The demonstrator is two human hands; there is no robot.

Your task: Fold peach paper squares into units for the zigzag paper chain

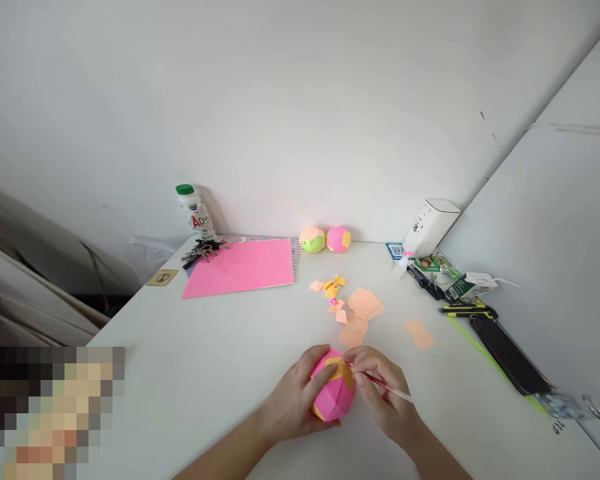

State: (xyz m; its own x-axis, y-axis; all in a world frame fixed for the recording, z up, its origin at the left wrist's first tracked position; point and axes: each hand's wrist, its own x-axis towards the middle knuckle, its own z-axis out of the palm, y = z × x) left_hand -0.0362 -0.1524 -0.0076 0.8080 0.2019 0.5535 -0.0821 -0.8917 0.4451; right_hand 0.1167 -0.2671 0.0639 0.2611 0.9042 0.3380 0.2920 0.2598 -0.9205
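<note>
My left hand (pixel 294 397) is wrapped round a pink and orange folded paper ball (pixel 334 395), holding it just above the white table (pixel 205 360). My right hand (pixel 383 390) pinches a thin clear stick with a red tip (pixel 387 387), whose tip meets the ball's upper right side beside an orange panel. Several small orange paper squares (pixel 363 303) lie scattered just beyond the hands.
A pink paper sheet (pixel 243 267) lies at the back left beside keys (pixel 203 251) and a white bottle (pixel 195 212). Two finished paper balls (pixel 325 240) sit by the wall. A white box (pixel 430 225), a carton (pixel 467 287), a cutter and a dark phone (pixel 507 353) line the right edge.
</note>
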